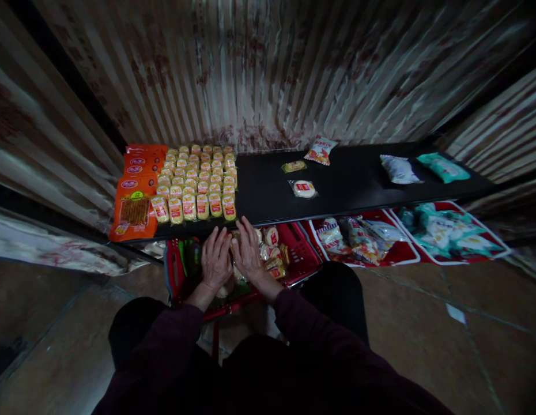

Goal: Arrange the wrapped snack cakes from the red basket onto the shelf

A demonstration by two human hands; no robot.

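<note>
Head view, clock read from frame centre. Seven to eight: left hand [216, 259] and right hand [247, 253], side by side, fingers extended over red basket [305, 251]; cannot tell whether either pinches anything. Basket: stands between knees [337, 297], likely for short reach; loose snack packs [275, 268] inside. Three to four: middle basket [406, 253] and end basket [462, 262], bagged goods. Nine to ten, on worktop [259, 196]: small yellow packs [196, 178], close rows, probably propping one another; orange bags [134, 204], overlapped, presumably saving room. Two: striped bag [320, 150], lying apart. Twelve: curtain [250, 69].
</note>
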